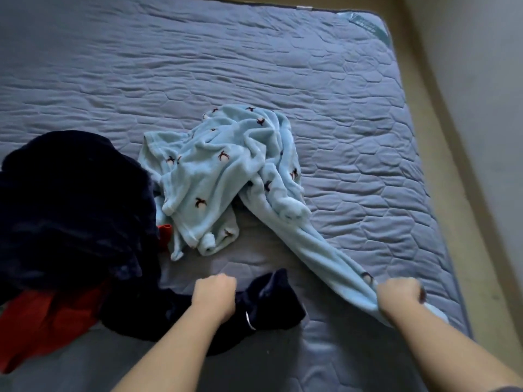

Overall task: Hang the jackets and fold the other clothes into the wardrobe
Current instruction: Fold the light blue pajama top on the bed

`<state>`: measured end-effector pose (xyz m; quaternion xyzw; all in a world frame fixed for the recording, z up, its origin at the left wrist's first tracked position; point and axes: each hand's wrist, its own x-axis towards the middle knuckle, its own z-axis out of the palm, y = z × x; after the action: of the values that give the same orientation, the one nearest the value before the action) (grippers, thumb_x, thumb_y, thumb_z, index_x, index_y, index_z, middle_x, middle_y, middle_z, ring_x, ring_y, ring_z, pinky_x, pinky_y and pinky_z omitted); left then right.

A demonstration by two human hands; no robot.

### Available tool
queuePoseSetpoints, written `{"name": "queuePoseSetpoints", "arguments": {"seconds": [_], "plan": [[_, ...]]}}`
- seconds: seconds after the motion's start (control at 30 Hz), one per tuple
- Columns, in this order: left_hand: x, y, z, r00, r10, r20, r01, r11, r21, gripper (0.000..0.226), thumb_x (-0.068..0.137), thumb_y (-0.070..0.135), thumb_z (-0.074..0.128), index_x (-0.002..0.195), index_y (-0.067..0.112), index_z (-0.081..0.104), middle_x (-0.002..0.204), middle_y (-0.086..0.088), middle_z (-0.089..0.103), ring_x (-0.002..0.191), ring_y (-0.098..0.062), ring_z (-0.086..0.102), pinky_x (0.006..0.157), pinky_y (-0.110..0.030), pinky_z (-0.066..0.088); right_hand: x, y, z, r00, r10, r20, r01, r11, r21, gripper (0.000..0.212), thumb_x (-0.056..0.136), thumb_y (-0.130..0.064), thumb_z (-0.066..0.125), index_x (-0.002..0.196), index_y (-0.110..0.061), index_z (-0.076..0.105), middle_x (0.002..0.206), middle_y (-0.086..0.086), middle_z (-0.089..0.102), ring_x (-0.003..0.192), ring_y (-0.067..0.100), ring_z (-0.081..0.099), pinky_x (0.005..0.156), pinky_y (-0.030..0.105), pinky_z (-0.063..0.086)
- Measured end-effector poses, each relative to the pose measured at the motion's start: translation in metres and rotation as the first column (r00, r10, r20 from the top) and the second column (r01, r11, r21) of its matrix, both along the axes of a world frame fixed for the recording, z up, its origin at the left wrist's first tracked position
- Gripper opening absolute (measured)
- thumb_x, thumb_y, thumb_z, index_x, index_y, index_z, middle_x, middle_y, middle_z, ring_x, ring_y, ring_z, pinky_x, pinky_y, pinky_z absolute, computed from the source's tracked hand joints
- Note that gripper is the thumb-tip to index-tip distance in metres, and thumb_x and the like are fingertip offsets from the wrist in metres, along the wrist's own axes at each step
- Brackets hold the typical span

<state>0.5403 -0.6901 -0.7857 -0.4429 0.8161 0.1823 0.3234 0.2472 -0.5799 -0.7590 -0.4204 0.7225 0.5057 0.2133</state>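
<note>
Your left grip (213,292) is fisted at the navy garment (268,304), near-left of the pale blue fleece (226,171). It's blurred, so can't tell if it pinches cloth. Your right grip (399,297) is clenched round the fleece's near end. The fleece is bunched mid-bed (353,137). Risk: a hard pull could drag the navy-and-red pile (70,207) touching the fleece's left. Teal mattress label (368,25) far-right of the fleece, unreadable.

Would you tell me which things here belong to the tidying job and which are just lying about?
Job: pale blue fleece, held by the right hand; navy clothes; red garment.
Just there: quilted mattress; its corner label.
</note>
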Motion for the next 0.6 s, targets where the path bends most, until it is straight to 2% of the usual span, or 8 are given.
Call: {"name": "queuePoseSetpoints", "arguments": {"seconds": [0.07, 0.17, 0.27, 0.37, 0.43, 0.47, 0.53, 0.6], "plan": [[-0.016, -0.015, 0.003, 0.984, 0.093, -0.151, -0.119, 0.977, -0.178, 0.033, 0.088, 0.026, 0.053, 0.12, 0.019, 0.046, 0.124, -0.004, 0.048, 0.115, -0.024, 0.05, 0.084, -0.036, 0.044, -0.011, 0.019, -0.003, 0.998, -0.05, 0.031, 0.049, 0.999, 0.011, 0.043, 0.092, -0.016, 0.045, 0.134, -0.021, 0.054, 0.134, -0.005, 0.056, 0.118, 0.018, 0.057, 0.08, 0.031, 0.05], [-0.044, -0.034, 0.0, 0.961, 0.126, -0.246, -0.194, 0.941, -0.276, 0.05, 0.083, 0.03, 0.06, 0.128, 0.02, 0.039, 0.136, -0.006, 0.035, 0.126, -0.026, 0.038, 0.094, -0.038, 0.042, -0.006, 0.016, -0.02, 0.977, -0.103, 0.188, 0.13, 0.981, -0.141, 0.043, 0.093, -0.019, 0.044, 0.136, -0.022, 0.048, 0.137, 0.0, 0.049, 0.125, 0.021, 0.05, 0.094, 0.038, 0.045], [-0.062, -0.051, -0.011, 0.966, 0.197, -0.166, -0.238, 0.931, -0.278, 0.059, 0.083, 0.029, 0.065, 0.134, 0.024, 0.035, 0.153, -0.011, 0.014, 0.142, -0.032, 0.014, 0.107, -0.05, 0.031, 0.008, -0.011, -0.036, 0.898, -0.094, 0.43, 0.294, 0.855, -0.427, 0.043, 0.089, -0.026, 0.05, 0.131, -0.019, 0.041, 0.134, 0.007, 0.042, 0.122, 0.029, 0.047, 0.097, 0.04, 0.044], [-0.065, -0.064, -0.025, 0.95, 0.306, -0.067, -0.312, 0.913, -0.262, 0.062, 0.089, 0.023, 0.06, 0.141, 0.032, 0.027, 0.157, -0.016, -0.005, 0.143, -0.041, 0.002, 0.107, -0.063, 0.023, 0.03, -0.049, -0.051, 0.767, -0.069, 0.637, 0.485, 0.713, -0.507, 0.079, 0.083, -0.03, 0.064, 0.148, -0.024, 0.02, 0.152, 0.011, 0.022, 0.131, 0.032, 0.039, 0.106, 0.04, 0.038], [-0.057, -0.069, -0.035, 0.929, 0.37, -0.015, -0.362, 0.898, -0.25, 0.063, 0.094, 0.02, 0.053, 0.146, 0.036, 0.019, 0.156, -0.018, -0.006, 0.14, -0.044, 0.013, 0.104, -0.061, 0.028, 0.044, -0.074, -0.06, 0.727, -0.03, 0.686, 0.513, 0.687, -0.515, 0.093, 0.082, -0.026, 0.067, 0.151, -0.036, 0.005, 0.159, 0.01, 0.0, 0.131, 0.034, 0.04, 0.105, 0.042, 0.038], [-0.05, -0.072, -0.039, 0.927, 0.374, -0.006, -0.363, 0.896, -0.256, 0.061, 0.096, 0.018, 0.047, 0.147, 0.036, 0.018, 0.154, -0.019, 0.0, 0.134, -0.043, 0.024, 0.101, -0.056, 0.035, 0.05, -0.083, -0.065, 0.728, -0.006, 0.686, 0.504, 0.683, -0.529, 0.093, 0.083, -0.021, 0.066, 0.151, -0.04, 0.005, 0.159, 0.012, -0.002, 0.127, 0.035, 0.044, 0.102, 0.042, 0.041], [-0.035, -0.076, -0.049, 0.961, 0.276, -0.004, -0.264, 0.914, -0.309, 0.052, 0.098, 0.011, 0.036, 0.146, 0.029, 0.027, 0.144, -0.02, 0.023, 0.118, -0.037, 0.044, 0.092, -0.045, 0.046, 0.06, -0.093, -0.078, 0.758, 0.047, 0.651, 0.439, 0.702, -0.561, 0.079, 0.088, -0.013, 0.056, 0.149, -0.04, 0.015, 0.151, 0.018, 0.022, 0.116, 0.037, 0.053, 0.092, 0.042, 0.045], [-0.022, -0.08, -0.054, 0.991, 0.127, 0.035, -0.107, 0.932, -0.347, 0.038, 0.098, 0.01, 0.035, 0.134, 0.018, 0.045, 0.127, -0.013, 0.041, 0.109, -0.032, 0.053, 0.085, -0.04, 0.049, 0.068, -0.09, -0.089, 0.794, 0.109, 0.597, 0.326, 0.753, -0.572, 0.051, 0.091, -0.014, 0.048, 0.138, -0.03, 0.034, 0.129, 0.015, 0.046, 0.11, 0.036, 0.056, 0.085, 0.042, 0.044]]}}
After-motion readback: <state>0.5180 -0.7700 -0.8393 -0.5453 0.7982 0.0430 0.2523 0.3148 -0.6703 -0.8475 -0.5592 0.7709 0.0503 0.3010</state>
